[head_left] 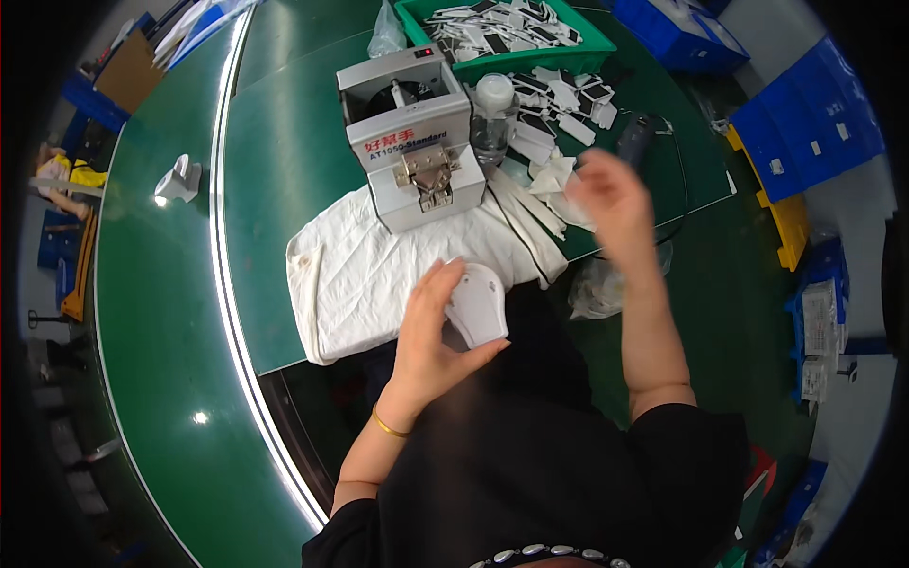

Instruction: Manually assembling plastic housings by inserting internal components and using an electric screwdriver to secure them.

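My left hand [432,336] grips a white curved plastic housing [478,303] just above the near edge of a white cloth [350,275]. My right hand [611,194] hovers, blurred, over loose small white and black parts [559,104] on the green mat; whether it holds a part I cannot tell. A grey box-shaped machine [417,137] with a metal outlet on its front stands on the cloth, beyond my left hand.
A green bin [592,47] full of small white and black parts sits at the back. A clear plastic bottle [492,118] stands beside the machine. Another white housing [178,180] lies on the conveyor belt at left. Blue crates [805,142] are stacked at right.
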A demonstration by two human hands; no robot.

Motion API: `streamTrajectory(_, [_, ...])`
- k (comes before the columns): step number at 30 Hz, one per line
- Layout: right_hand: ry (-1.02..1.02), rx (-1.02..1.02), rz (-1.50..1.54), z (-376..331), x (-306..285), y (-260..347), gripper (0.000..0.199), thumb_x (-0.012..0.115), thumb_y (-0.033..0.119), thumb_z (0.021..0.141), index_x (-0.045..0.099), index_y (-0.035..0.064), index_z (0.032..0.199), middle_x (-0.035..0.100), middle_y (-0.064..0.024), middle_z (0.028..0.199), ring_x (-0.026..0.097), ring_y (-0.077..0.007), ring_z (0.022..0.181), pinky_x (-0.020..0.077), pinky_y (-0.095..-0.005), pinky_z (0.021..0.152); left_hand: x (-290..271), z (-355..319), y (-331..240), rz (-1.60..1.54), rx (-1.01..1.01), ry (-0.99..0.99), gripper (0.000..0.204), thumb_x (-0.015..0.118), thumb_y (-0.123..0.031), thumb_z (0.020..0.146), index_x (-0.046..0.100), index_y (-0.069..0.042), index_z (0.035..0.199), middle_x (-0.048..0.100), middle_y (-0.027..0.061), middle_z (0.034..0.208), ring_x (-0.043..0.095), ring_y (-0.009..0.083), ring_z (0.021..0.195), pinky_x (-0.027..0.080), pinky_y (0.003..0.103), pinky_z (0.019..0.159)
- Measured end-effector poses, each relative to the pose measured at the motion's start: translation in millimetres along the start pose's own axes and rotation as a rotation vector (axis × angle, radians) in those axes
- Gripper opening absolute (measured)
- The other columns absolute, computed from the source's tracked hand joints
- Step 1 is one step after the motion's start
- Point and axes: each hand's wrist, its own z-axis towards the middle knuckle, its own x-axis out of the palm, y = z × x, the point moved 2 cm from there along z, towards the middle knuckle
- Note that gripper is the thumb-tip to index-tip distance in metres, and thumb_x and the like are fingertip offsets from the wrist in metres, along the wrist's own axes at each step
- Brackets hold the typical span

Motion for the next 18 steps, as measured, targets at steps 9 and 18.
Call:
streamTrajectory(9, [-0.274,0.319,-0.483,83.6,-80.3,-96.0,0.066,0.081,0.034,0.079,0.058,-0.0062,0.126,0.066,-0.0104,0.094,0.066,-0.0222,0.087,0.0530,-0.0338,0.078,3.5,-2.6,22.4,0.005,-0.033,-0.132,0.092,0.092,-0.020,0.059,0.049,-0.008,0.140,0.051,0.0180,0.139,0.051,0.0379,0.123,0.045,0.044,0.101])
streamTrajectory(18, [0.235,0.114,1.123,59.8,-18.6,20.4,0.060,0.056,0.009,0.087,0.036,0.0007,0.143,0.053,-0.0172,0.125,0.057,-0.0261,0.109,0.0481,-0.0422,0.098,6.2,-4.6,27.5,0.158,0.062,-0.104,0.075,0.091,-0.024,0.059,0.063,-0.015,0.128,0.049,0.0218,0.140,0.052,0.0397,0.124,0.047,0.045,0.099])
